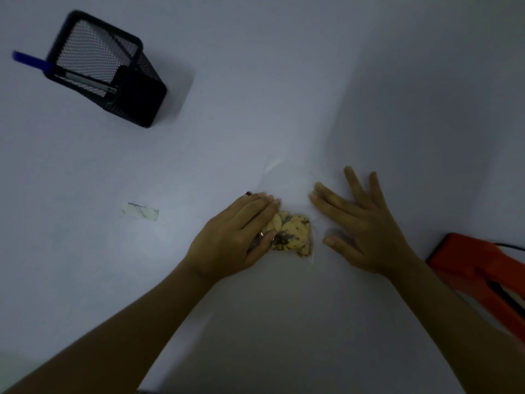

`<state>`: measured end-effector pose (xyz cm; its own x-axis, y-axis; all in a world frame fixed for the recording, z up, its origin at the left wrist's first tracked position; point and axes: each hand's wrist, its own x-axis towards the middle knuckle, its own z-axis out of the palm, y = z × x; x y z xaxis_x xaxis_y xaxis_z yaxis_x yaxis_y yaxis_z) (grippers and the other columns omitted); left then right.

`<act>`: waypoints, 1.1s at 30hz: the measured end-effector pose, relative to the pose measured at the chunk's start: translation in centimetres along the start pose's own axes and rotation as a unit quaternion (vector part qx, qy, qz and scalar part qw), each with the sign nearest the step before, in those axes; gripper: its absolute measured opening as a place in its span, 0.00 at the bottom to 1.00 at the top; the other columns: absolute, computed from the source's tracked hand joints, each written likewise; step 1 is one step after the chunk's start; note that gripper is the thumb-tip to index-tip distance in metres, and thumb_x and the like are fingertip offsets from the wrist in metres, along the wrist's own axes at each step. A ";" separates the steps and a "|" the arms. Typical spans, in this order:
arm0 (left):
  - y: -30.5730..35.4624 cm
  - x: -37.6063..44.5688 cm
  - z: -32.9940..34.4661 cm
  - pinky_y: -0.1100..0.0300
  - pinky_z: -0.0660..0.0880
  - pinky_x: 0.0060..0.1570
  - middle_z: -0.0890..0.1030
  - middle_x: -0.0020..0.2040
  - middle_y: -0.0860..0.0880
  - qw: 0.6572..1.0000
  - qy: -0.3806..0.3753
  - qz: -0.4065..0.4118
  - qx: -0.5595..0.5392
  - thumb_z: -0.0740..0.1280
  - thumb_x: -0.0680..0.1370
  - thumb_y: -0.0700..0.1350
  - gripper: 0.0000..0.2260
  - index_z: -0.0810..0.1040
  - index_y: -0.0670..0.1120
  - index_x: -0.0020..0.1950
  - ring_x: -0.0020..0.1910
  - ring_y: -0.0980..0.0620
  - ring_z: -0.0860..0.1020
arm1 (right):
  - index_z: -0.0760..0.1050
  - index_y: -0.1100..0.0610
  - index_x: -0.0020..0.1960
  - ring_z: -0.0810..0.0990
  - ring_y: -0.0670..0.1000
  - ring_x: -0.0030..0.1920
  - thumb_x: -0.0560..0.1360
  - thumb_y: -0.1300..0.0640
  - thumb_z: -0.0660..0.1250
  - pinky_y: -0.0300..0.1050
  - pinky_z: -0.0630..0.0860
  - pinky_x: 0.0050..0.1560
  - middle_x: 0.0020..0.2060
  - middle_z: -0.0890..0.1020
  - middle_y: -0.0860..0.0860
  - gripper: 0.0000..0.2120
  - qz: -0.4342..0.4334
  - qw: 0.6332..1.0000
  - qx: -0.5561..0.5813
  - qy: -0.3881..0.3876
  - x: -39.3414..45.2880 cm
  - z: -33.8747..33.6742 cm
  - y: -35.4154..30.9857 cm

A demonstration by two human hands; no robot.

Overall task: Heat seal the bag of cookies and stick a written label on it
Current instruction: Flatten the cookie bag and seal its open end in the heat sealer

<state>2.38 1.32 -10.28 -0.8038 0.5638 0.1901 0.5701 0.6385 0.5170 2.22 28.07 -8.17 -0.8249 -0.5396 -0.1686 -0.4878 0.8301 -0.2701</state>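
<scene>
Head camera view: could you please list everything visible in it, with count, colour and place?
Table: one, white, fills the view.
Pen holder: one, black mesh, far left.
Pen: one, blue, sticking out of the holder's left side.
Label: one, small pale slip with faint marks, lying left of the hands.
Bag of cookies: one, clear with tan, dark-flecked cookies, centre, between the hands.
Heat sealer: one, orange, right edge, partly cut off.
Left hand: one, resting on the bag's left side.
Right hand: one, fingers spread flat just right of the cookies.
</scene>
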 end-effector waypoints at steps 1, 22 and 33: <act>0.1 0.0 0.1 0.52 0.73 0.64 0.79 0.60 0.40 1.000 0.001 0.000 -0.003 0.63 0.79 0.46 0.18 0.75 0.37 0.64 0.62 0.45 0.76 | 0.62 0.57 0.74 0.51 0.64 0.76 0.79 0.37 0.47 0.74 0.46 0.70 0.73 0.65 0.52 0.31 0.005 1.000 0.004 0.012 -0.4 0.0 0.1; 0.3 0.0 0.1 0.57 0.69 0.67 0.79 0.60 0.40 1.000 -0.002 -0.016 -0.011 0.62 0.79 0.46 0.19 0.74 0.36 0.65 0.63 0.46 0.73 | 0.71 0.59 0.68 0.56 0.62 0.76 0.81 0.40 0.45 0.74 0.40 0.70 0.67 0.74 0.52 0.30 0.116 0.974 0.119 0.151 -0.8 1.3 -3.7; 0.3 0.0 0.1 0.59 0.70 0.65 0.79 0.60 0.40 1.000 0.005 -0.011 -0.014 0.64 0.78 0.47 0.19 0.75 0.36 0.64 0.63 0.46 0.74 | 0.81 0.59 0.55 0.79 0.52 0.55 0.80 0.45 0.58 0.50 0.72 0.62 0.51 0.84 0.51 0.21 0.309 0.888 0.169 0.297 -1.6 1.1 -5.6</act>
<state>2.57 1.54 -10.24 -0.8182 0.5441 0.1858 0.5466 0.6359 0.5449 6.56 24.12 -7.45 -0.9592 0.2566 0.1186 0.1413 0.7985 -0.5852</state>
